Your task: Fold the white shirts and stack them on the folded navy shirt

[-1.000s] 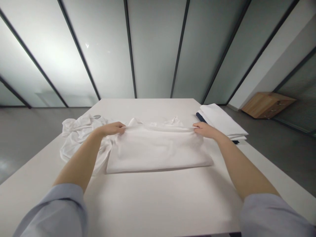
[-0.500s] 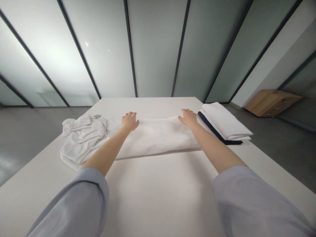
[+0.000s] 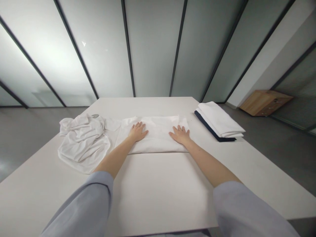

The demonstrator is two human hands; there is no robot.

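Observation:
A folded white cloth garment (image 3: 158, 126) lies flat in the middle of the table, with a white flap showing at its far left corner. My left hand (image 3: 137, 131) rests palm down on its left half, fingers spread. My right hand (image 3: 180, 135) lies the same way on its right half. Left of my left hand is a crumpled white cloth (image 3: 82, 143) with a small grey round item (image 3: 94, 115) at its far edge. I cannot tell whether the crumpled cloth joins the folded one.
The white table (image 3: 160, 194) runs out to a far edge with a grey floor beyond. A stack of folded white cloth with a dark navy layer (image 3: 218, 120) sits at the right. A low wooden cabinet (image 3: 265, 102) stands by the frosted glass wall.
My hands have let go of the cloth's edge and now press flat on it. The cloth has gone from a raised fold to a flat, narrower shape, and my hands have moved closer together.

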